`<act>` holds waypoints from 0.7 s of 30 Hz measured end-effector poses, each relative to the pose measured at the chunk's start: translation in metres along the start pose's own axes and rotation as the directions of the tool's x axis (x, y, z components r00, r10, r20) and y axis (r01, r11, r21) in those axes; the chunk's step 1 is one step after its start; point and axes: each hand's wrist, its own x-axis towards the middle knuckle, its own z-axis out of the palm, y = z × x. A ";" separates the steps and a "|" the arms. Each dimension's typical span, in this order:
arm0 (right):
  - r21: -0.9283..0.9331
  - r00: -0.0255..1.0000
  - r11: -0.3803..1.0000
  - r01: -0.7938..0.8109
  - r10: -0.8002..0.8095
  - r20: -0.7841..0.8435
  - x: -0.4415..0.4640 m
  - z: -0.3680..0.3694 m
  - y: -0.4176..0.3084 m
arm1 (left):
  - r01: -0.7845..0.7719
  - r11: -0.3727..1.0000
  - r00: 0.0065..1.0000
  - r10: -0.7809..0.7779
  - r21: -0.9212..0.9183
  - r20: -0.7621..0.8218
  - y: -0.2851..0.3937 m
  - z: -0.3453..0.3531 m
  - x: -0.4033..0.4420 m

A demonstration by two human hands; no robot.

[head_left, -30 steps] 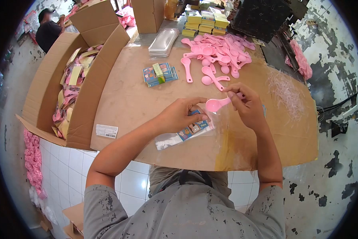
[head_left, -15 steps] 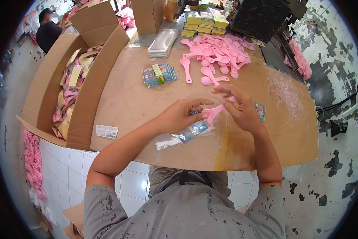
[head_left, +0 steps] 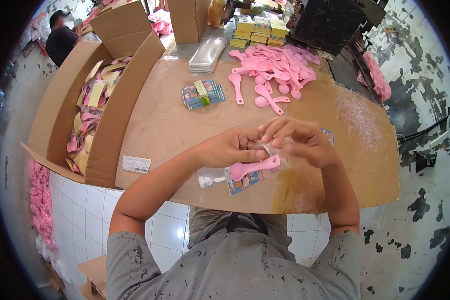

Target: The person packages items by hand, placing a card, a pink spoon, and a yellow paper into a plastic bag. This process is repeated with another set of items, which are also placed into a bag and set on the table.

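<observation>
Brown tape (head_left: 288,192) runs in from the near edge of the surface (head_left: 165,125), right of its middle. Just left of the tape, near the middle of that edge, a blue card (head_left: 245,186) lies at a slant with a pink spoon (head_left: 255,168) across it, bowl to the left and handle to the right. Clear film shows around the two; whether the spoon is wholly inside it, I cannot tell. A crumpled white piece (head_left: 212,178) lies at the card's left.

Beyond the spoon the left hand (head_left: 230,148) is narrow, thumb and fingers closed on the film. The right hand (head_left: 305,142) has its fingertips against the film beside the left fingertips; its thumb is blurred, so I cannot tell whether it grips. Behind the right hand another card (head_left: 328,136) partly shows.

A white label (head_left: 136,164) lies by the near left corner, next to a carton (head_left: 100,150) of packed goods along the left edge. Plastic shreds (head_left: 360,117) spread along the right edge. Farther off are a banded card stack (head_left: 190,95), left of centre, and a spoon heap (head_left: 280,70) toward the far edge. Clear bags (head_left: 207,54) and yellow bundles (head_left: 260,32) stand behind, with a person (head_left: 60,42) beyond the carton.
</observation>
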 end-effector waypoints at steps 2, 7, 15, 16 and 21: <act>0.203 0.998 0.979 0.018 -0.006 -0.058 0.008 0.005 -0.016 | 0.021 0.999 0.999 -0.021 -0.026 0.032 0.003 0.000 -0.002; -0.118 0.988 0.993 -0.020 0.001 -0.156 0.016 0.020 -0.041 | 0.048 0.995 0.993 -0.038 -0.085 0.110 0.000 -0.013 -0.005; -0.800 0.955 0.599 0.027 -0.252 -0.157 0.037 0.028 -0.091 | -0.321 0.902 0.903 0.384 0.290 -0.193 -0.002 0.005 0.002; -0.773 0.945 0.633 -0.047 -0.222 -0.240 0.037 0.029 -0.091 | -0.362 0.871 0.883 0.435 0.332 -0.178 0.000 0.004 0.002; -0.647 0.874 0.713 -0.271 -0.100 -0.477 0.035 0.036 -0.087 | -0.312 0.721 0.859 0.493 0.618 -0.141 0.011 0.025 -0.006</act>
